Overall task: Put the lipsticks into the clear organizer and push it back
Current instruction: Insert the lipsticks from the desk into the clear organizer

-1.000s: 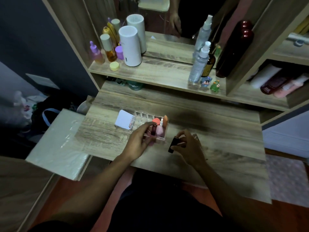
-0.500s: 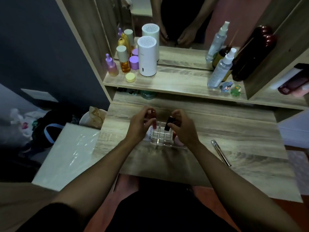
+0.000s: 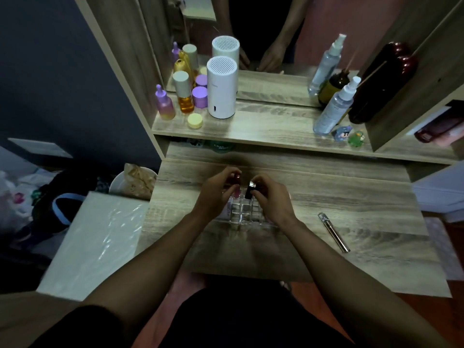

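Observation:
A clear organizer point(image 3: 244, 213) with a grid of cells stands on the wooden desk, between my wrists. My left hand point(image 3: 217, 194) pinches a red-pink lipstick point(image 3: 236, 187) upright over the organizer's far left cells. My right hand point(image 3: 272, 199) grips a black lipstick point(image 3: 250, 190) upright over the far middle cells. Both hands cover much of the organizer, so its other contents are hidden. A slim silver tube point(image 3: 334, 232) lies on the desk to the right, apart from the organizer.
A raised shelf point(image 3: 263, 129) behind holds a white cylinder point(image 3: 222, 87), purple and amber bottles point(image 3: 184, 96), spray bottles point(image 3: 334, 109) and small figurines point(image 3: 349, 135). A mirror stands at the back. A white box point(image 3: 93, 242) sits left of the desk edge.
My right hand lifted the black lipstick off the desk and carried it over the organizer. My left hand raised the red-pink lipstick over the far cells. The view tilted forward.

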